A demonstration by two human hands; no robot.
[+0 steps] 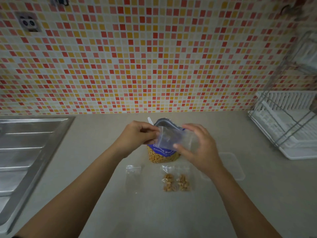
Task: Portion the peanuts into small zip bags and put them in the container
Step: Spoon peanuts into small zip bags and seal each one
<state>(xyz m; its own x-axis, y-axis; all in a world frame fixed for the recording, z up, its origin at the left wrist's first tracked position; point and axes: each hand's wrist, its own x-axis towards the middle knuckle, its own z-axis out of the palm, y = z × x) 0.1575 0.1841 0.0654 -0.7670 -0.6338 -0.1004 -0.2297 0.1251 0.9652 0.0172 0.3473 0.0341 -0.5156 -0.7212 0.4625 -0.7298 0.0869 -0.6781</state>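
A large peanut bag [162, 156] with a blue label stands open on the counter, a white spoon handle [150, 120] sticking out of it. In front of it I hold a small clear zip bag [169, 139] in the air. My left hand [137, 136] pinches its left top edge and my right hand [199, 146] grips its right side. Two small zip bags with peanuts [176, 182] lie flat on the counter nearer to me. An unfilled zip bag [133, 176] lies left of them. A clear plastic container [235, 166] sits to the right, partly behind my right hand.
A steel sink drainboard [25, 152] takes up the left side. A white dish rack [288, 126] with a wire frame stands at the right. A mosaic-tiled wall [154, 57] rises behind the grey counter [154, 212].
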